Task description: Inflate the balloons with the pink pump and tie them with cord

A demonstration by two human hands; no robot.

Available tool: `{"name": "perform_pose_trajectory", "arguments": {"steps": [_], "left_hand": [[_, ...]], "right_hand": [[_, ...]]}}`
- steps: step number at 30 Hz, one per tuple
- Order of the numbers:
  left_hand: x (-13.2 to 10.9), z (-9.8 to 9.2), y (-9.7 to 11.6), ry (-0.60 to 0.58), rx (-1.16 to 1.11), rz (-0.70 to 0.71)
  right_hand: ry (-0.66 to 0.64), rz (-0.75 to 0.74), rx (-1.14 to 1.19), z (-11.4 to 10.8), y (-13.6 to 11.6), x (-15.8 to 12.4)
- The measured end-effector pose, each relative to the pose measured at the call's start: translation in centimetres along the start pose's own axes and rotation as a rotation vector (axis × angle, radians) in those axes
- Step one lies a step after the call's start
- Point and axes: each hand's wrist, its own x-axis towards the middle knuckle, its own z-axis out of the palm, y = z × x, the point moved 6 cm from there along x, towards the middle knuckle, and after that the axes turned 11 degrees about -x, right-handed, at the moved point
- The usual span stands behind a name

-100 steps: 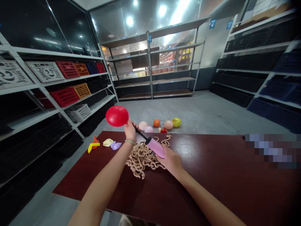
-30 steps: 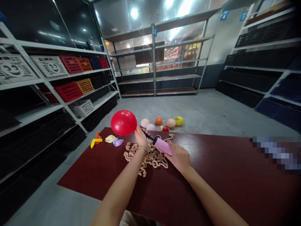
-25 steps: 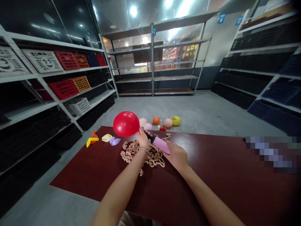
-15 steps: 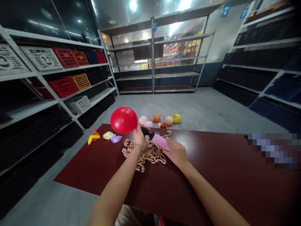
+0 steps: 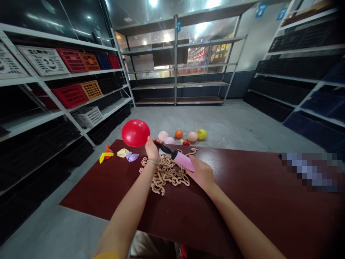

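On the rack at the left of the frame, a white crate point(image 5: 43, 60), a red crate point(image 5: 71, 60), an orange crate point(image 5: 90, 61) and a blue crate point(image 5: 102, 62) stand in a row. Below them sit another red crate point(image 5: 70, 95) and a yellow-orange crate point(image 5: 91, 89), with a white basket point(image 5: 90, 117) lower down. Dark bins point(image 5: 293, 68) line the shelves at the upper right. What any of these contain cannot be told.

A dark red-brown desk point(image 5: 258, 194) spans the lower frame. Near its middle lies a tangle of beige curly strands point(image 5: 172, 172); at its left end lie deflated balloons: a yellow one point(image 5: 104, 157) touching an orange one point(image 5: 108, 152), then a cream one point(image 5: 122, 153) beside a lilac one point(image 5: 132, 156). Beyond the far edge, inflated balloons point(image 5: 192, 136) rest on the grey floor point(image 5: 242, 126), and a metal rack point(image 5: 175, 64) stands at the upper centre.

Above the desk, left of centre, the person's left hand point(image 5: 152, 149) has its grip closed round the neck of an inflated red balloon point(image 5: 135, 132), at the black end of a pink-and-black pump point(image 5: 183, 160). The right hand point(image 5: 202, 173) grasps the pump's pink body, fingers wrapped round it, over the tangle's right side.
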Motion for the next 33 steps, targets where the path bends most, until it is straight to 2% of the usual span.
{"name": "perform_pose_trajectory", "arguments": {"steps": [5,9,13,16,18,21,26,33], "left_hand": [[0.8,-0.4,0.7,-0.034,0.031,-0.043],[1.6,-2.0,1.8,0.006,0.084,0.006],[1.7,-4.8,3.5,-0.010,0.236,0.100],[1.2,-6.7,4.7,-0.043,0.471,0.199],[0.8,-7.2,4.9,-0.105,0.638,0.222],[-0.2,-7.1,4.1,-0.228,0.829,0.159],[-2.4,-5.1,2.6,-0.502,1.174,0.084],[-4.2,-3.2,2.4,-0.646,1.849,0.170]], "right_hand": [[-0.021,0.033,0.030,-0.3,0.1,0.0],[-0.027,0.030,0.013,-0.8,0.2,0.1],[-0.033,-0.104,-0.053,-1.8,0.1,0.4],[-0.060,-0.234,-0.039,-2.1,-0.2,0.5],[-0.072,-0.271,-0.020,-2.1,-0.3,0.6],[-0.059,-0.280,0.001,-2.0,-0.4,0.6],[-0.019,-0.278,0.031,-2.0,-0.6,0.6],[0.075,-0.266,0.063,-2.2,-0.5,0.6]]}}
